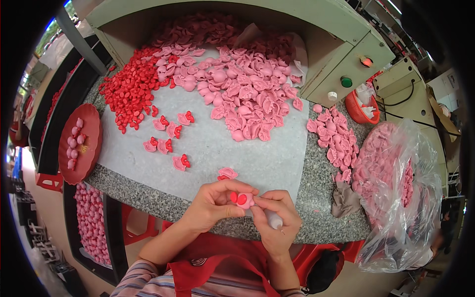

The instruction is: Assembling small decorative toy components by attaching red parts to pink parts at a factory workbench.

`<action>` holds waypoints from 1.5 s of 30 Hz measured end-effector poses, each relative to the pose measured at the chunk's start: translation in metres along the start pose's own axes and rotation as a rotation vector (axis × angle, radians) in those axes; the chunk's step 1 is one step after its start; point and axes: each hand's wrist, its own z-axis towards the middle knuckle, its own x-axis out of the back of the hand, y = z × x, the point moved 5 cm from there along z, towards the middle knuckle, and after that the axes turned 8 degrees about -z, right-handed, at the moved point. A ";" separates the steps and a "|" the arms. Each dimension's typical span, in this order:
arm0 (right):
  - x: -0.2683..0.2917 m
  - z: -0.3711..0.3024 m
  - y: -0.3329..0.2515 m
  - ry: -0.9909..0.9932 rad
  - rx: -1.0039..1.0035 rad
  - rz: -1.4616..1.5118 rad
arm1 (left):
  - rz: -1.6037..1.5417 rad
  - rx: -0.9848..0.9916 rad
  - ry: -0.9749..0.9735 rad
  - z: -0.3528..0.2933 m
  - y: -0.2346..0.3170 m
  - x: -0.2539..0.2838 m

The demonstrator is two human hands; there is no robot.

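Observation:
At the front edge of the worktop, my left hand pinches a small pink plastic piece with red oval parts. My right hand is closed around a small whitish bottle, and its fingertips also touch the pink piece. Just beyond my left hand lies a pink shell with a red part. Farther left, several pink shells joined to red parts are spread on the white sheet. Behind them are a heap of loose red parts and a large heap of pink shells.
A red dish holds several pink pieces at the left. Below it, a black crate is filled with pink pieces. On the right are more pink shells, a grey cloth, a clear plastic bag and a red basket. A pale-green machine housing overhangs the heaps.

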 end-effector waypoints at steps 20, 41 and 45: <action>-0.001 0.006 0.002 -0.091 -0.002 0.032 | 0.217 -0.091 -0.027 -0.002 0.005 -0.001; -0.008 0.010 0.003 -0.217 -0.025 0.039 | 0.735 -0.387 -0.042 -0.007 0.012 -0.005; -0.010 0.009 0.011 -0.224 -0.130 0.163 | 0.768 -0.432 -0.053 -0.009 0.015 -0.007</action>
